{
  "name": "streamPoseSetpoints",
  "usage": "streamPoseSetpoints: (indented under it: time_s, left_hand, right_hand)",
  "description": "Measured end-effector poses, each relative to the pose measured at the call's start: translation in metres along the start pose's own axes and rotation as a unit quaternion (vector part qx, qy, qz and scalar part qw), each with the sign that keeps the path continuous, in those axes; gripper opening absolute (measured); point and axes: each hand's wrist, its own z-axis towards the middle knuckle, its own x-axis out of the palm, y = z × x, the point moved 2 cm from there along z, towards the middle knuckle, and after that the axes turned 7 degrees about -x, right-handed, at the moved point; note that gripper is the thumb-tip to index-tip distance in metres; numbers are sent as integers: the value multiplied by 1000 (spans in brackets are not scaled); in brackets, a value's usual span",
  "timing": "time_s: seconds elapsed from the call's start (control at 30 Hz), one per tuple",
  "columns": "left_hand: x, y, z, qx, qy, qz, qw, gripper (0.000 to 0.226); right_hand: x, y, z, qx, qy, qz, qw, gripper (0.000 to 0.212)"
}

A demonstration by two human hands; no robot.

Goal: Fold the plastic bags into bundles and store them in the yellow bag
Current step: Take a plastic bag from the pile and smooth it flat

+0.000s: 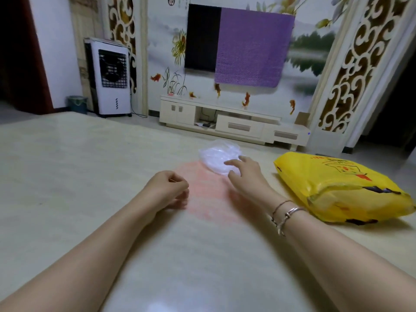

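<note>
A thin pink plastic bag (209, 194) lies flat on the pale table (67, 165) between my hands. My left hand (167, 188) rests at its left edge, fingers curled and pinching that edge. My right hand (245, 174) hovers over the pink bag's right side, fingers spread, its fingertips touching a crumpled clear plastic bag (217, 157) that lies just beyond. The yellow bag (337, 188) with red and black print lies stuffed on the table to the right of my right forearm.
Beyond the table's far edge stand a low cream TV cabinet (231, 122), a wall TV partly draped in purple cloth (249, 46), a white air cooler (110, 79) and a small bin (77, 104).
</note>
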Motion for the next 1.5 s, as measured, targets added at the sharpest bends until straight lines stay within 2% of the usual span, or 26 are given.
streamPoseSetpoints:
  time_s: [0.13, 0.23, 0.33, 0.47, 0.57, 0.73, 0.83, 0.9, 0.97, 1.03, 1.07, 1.17, 1.27, 1.37, 1.5]
  left_hand:
    - [0, -3, 5, -20, 31, -32, 999, 6]
    - [-2, -5, 7, -32, 30, -34, 998, 5]
    - [0, -5, 5, -33, 29, -33, 998, 4]
    - [1, -8, 1, -28, 22, -40, 999, 6]
    - [3, -11, -3, -13, 18, -26, 999, 8]
    - [2, -12, -3, 26, -10, 6, 1000, 6]
    - [4, -10, -1, 39, -17, 40, 998, 13]
    - [6, -10, 1, 45, -10, 55, 997, 18]
    - [8, -10, 5, 47, 10, 46, 998, 21]
    - [9, -9, 8, 47, 48, 38, 997, 26]
    - [11, -9, 8, 49, 70, 38, 996, 32]
    - [12, -9, 5, 57, 99, 35, 993, 57]
    - [12, -14, -1, 104, 63, 20, 992, 55]
    - [13, -21, -15, 156, 29, -26, 987, 49]
    - [22, -27, -38, 158, 67, -86, 981, 48]
  right_hand:
    - [20, -1, 38, 21, 53, -107, 993, 41]
    - [28, 1, 45, 43, 95, -113, 988, 30]
    - [26, 5, 37, 28, 67, -102, 992, 31]
    - [12, 15, 20, 7, 22, 2, 1000, 30]
    - [-1, 24, 5, 31, 30, 105, 994, 32]
    - [-10, 39, -20, 8, 53, 222, 974, 28]
    - [-6, 38, -25, -24, 6, 181, 983, 15]
    - [2, 35, -25, -37, 29, 127, 991, 26]
    - [9, 33, -23, -33, 34, 79, 996, 19]
    - [9, 34, -21, -22, -14, 62, 998, 4]
    - [8, 33, -20, -15, -47, 67, 997, 5]
    - [1, 37, -21, 7, -128, 161, 979, 9]
    - [-11, 44, -28, 19, -160, 271, 949, 10]
    - [-28, 54, -41, 5, -153, 379, 913, 8]
    - [-44, 55, -62, 33, -112, 475, 872, 23]
